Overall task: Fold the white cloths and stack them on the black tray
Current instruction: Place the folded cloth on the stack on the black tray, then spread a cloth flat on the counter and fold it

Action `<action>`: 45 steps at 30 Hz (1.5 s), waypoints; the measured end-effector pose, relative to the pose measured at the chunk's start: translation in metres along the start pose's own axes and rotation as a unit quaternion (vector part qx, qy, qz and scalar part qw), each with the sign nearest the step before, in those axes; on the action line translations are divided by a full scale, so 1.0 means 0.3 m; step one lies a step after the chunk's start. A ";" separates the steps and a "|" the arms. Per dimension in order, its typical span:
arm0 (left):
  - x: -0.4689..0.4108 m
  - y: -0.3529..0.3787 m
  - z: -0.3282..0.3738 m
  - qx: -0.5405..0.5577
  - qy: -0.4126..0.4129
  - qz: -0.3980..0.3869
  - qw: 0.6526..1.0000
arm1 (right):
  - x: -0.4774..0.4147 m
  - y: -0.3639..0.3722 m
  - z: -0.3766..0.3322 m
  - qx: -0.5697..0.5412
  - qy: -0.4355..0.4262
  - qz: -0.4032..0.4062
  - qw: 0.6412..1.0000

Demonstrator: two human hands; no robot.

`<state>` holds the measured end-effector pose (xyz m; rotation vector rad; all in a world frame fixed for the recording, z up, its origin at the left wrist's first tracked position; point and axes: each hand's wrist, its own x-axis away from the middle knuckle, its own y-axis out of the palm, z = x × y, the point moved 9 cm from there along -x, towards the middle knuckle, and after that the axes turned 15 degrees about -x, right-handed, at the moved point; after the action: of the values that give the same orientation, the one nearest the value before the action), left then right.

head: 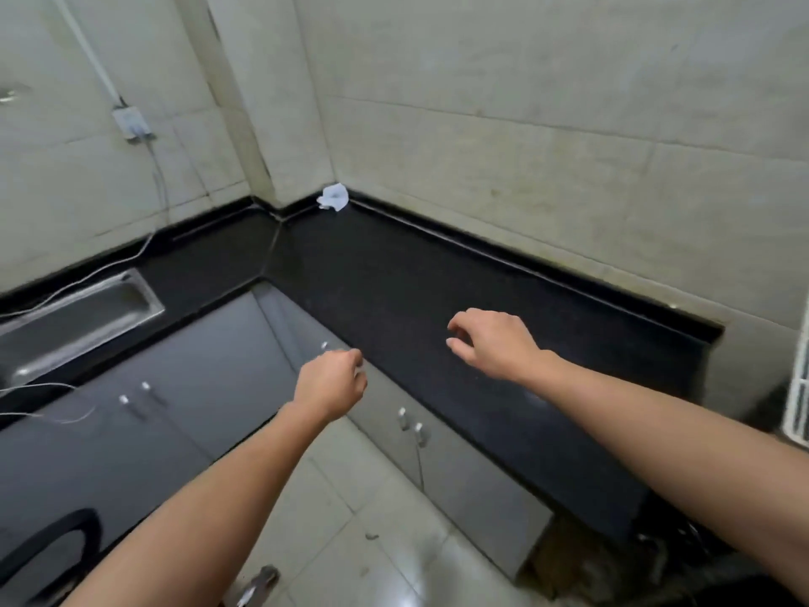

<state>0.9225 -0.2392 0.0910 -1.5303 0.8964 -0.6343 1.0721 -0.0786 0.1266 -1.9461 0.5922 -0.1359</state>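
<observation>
A crumpled white cloth [333,197] lies in the far corner of the black countertop [394,273], against the wall. No black tray shows in this view. My right hand [492,341] hovers over the counter's near part, fingers curled loosely and apart, holding nothing. My left hand [332,383] hangs in front of the counter's edge, over the grey cabinets, fingers bent inward with nothing visible in them. Both hands are well short of the cloth.
A steel sink [83,313] is set into the counter at the left, with white cables [109,269] running to a wall socket [131,122]. Grey cabinet doors [197,387] stand below. A white rack [799,387] sits at the right edge. Tiled floor lies below.
</observation>
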 end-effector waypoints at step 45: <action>-1.631 0.666 -1.985 0.034 -0.044 -0.096 0.994 | -2.503 1.167 -0.399 -0.004 0.094 -0.151 0.984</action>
<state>0.1309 -0.1728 0.0362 -1.5818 0.6604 -0.7224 0.2557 0.0545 -0.0029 -2.0350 0.4152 -0.5121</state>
